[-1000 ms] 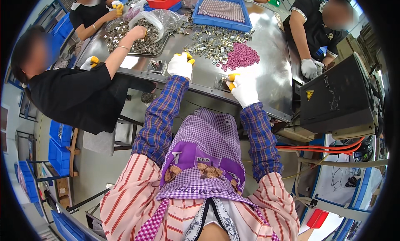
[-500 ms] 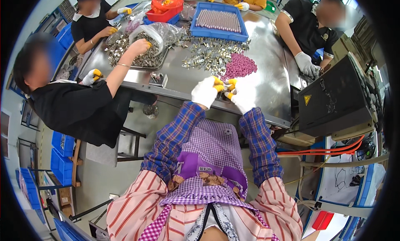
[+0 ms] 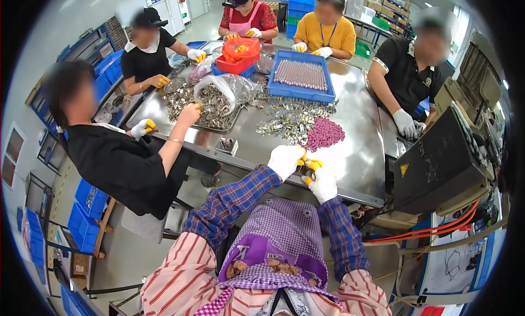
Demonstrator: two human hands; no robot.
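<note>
Both my hands wear white gloves with yellow fingertips and meet over the near edge of the metal table [image 3: 358,124]. My left hand [image 3: 285,161] is closed, its fingertips pinched at something small. Close beside it on the right, my right hand [image 3: 322,182] is closed too, thumb and fingers pressed together. What lies between the fingertips is too small and hidden to make out. Just beyond the hands is a heap of small pink rings [image 3: 326,134]. A spread of small shiny metal parts [image 3: 284,120] adjoins it on the left.
Behind the parts stands a blue tray [image 3: 301,95] with rows of pinkish pieces. A red bin [image 3: 238,66] and a larger metal-parts heap [image 3: 180,104] are at left. Several co-workers sit around the table. A black machine box [image 3: 440,165] stands at right.
My view has tilted up, so the table and people appear lower. My hands stay together at the table edge, the right one now slightly nearer to me than the left.
</note>
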